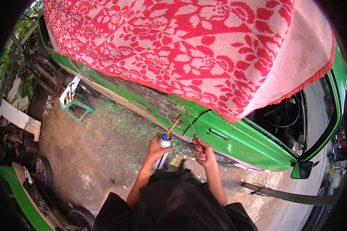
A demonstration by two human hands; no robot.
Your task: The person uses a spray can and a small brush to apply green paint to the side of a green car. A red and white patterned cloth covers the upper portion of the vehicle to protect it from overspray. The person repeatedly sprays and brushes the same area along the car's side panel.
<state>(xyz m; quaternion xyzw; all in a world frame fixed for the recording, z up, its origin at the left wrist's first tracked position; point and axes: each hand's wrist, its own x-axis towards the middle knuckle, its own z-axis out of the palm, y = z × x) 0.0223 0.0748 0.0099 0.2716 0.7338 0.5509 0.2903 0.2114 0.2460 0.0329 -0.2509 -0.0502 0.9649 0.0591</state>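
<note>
My left hand (154, 149) is wrapped round the canister of a gas blowtorch (165, 142). The torch has a blue knob and a brass-coloured tube, which points up and forward at the side of a green car (235, 140). I cannot make out a flame. In my right hand (205, 155) is a screwdriver-like tool (197, 139) with a reddish handle. Its long thin shaft points at the same panel; its tip is hard to see. Near both tools the car's side has a rough grey-brown patch (164, 106) where the green paint is gone.
A red and pink floral blanket (173, 50) drapes over the car. Green flakes litter the concrete floor (92, 150). A small green stool (79, 109) stands at the left with tools on it. A long strip (285, 193) lies at the right. Car parts and wheels (45, 171) are at the lower left.
</note>
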